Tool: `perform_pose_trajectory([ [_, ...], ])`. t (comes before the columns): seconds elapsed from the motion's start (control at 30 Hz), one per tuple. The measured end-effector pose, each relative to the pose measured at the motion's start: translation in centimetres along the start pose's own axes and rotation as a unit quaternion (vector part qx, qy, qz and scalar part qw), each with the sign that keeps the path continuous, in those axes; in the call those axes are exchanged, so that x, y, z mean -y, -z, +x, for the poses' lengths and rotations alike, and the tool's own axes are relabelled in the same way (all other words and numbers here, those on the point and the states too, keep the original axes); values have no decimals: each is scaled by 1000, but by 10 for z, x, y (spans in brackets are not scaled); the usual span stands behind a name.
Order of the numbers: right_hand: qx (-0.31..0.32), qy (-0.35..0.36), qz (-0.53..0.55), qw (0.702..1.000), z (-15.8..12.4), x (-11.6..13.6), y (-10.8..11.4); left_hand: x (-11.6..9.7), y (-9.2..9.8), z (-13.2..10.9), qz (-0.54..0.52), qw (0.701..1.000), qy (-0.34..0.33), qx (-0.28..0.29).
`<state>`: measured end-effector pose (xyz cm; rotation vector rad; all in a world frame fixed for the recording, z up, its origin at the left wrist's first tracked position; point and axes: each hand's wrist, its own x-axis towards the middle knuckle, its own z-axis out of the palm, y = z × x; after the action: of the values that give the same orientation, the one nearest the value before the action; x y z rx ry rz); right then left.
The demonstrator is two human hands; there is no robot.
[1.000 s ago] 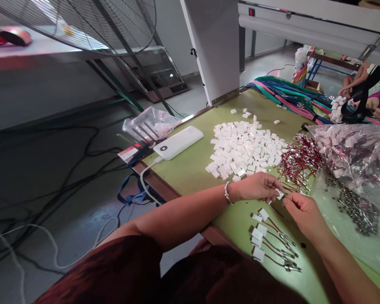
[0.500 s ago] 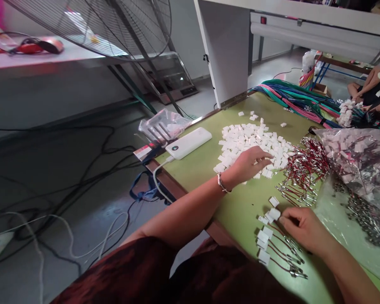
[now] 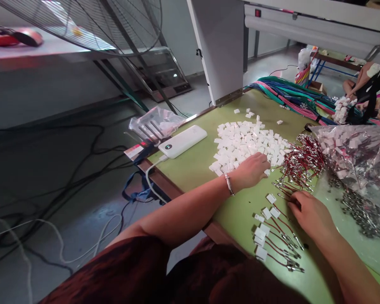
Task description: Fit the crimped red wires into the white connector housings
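Note:
My left hand [image 3: 252, 169] rests curled at the near edge of a heap of small white plastic connector housings [image 3: 248, 142], fingertips pinching among the pieces; what they grip is hidden. My right hand [image 3: 307, 213] lies on the green table [image 3: 190, 169] with its fingers bent, touching the near ends of a pile of red wires with metal terminals [image 3: 302, 162]. Just left of my right hand lies a row of finished wires with white housings [image 3: 269, 232].
A white power bank [image 3: 183, 141] with its cable lies at the table's left edge beside a clear bag [image 3: 155, 123]. A large clear bag of finished parts [image 3: 354, 158] lies at right. Bundles of coloured cable [image 3: 288, 95] lie behind. Another person's arms [image 3: 367, 84] are at far right.
One second ago both hands held a white housing between them. My left hand then reached to the white heap and stays at its near edge; my right hand put the piece down and moved to the red wires.

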<state>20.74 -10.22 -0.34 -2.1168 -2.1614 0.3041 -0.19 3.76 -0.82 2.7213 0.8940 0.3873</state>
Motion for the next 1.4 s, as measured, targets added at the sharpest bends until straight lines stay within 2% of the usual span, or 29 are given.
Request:
perform_pose_trajectory([
  [0.13, -6, 13, -37, 999, 0, 6, -6, -2, -3, 0, -16, 1000, -21, -1],
  [0.23, -25, 15, -11, 1000, 0, 5, -4, -5, -4, 0, -17, 999, -28, 3],
  [0.37, -65, -3, 124, 990, 1, 3, 3, -8, -1, -2, -54, 998, -9, -14],
  [0.5, -36, -39, 302, 952, 1, 6, 9, -8, 3, -3, -192, 980, 24, -50],
  [0.6, -13, -65, 392, 918, 1, 12, 12, -13, 3, -5, -362, 928, 83, -42],
  [0.7, -24, -76, 401, 913, 0, 18, 14, -21, 0, -6, -541, 828, 144, 13],
  [0.77, -39, -74, 395, 915, -1, 20, 15, -27, -2, -7, -627, 762, 155, 50],
  [0.83, -39, -76, 402, 912, -3, 21, 16, -31, -5, -8, -682, 712, 155, 65],
  [0.9, -20, -79, 422, 903, -4, 22, 17, -33, -7, -8, -711, 683, 156, 65],
  [1.0, 21, -74, 456, 887, -5, 22, 16, -32, -9, -7, -731, 660, 162, 61],
  [1.1, 62, -70, 481, 872, -5, 22, 14, -30, -8, -8, -735, 655, 157, 77],
  [1.17, 80, -76, 492, 864, -5, 22, 13, -29, -6, -9, -726, 666, 145, 94],
  [1.27, 82, -83, 482, 869, -4, 20, 12, -29, -3, -9, -690, 704, 124, 110],
  [1.4, 84, -75, 419, 901, -3, 20, 13, -32, -5, -9, -625, 766, 108, 108],
])
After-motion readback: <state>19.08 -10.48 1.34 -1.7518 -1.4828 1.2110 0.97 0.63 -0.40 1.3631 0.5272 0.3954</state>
